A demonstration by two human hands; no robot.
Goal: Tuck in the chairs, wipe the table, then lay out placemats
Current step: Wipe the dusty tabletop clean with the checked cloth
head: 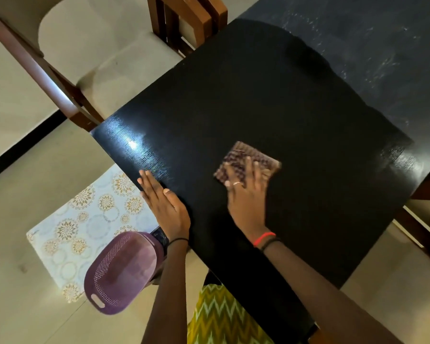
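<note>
Cloth, folded square, purple-brown checked, lies under right hand.

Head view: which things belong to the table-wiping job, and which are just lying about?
Job: table; cloth under right hand; left hand flat on the table; wooden chair.
Lying about: purple mesh basket; floral-patterned board beside the table.
</note>
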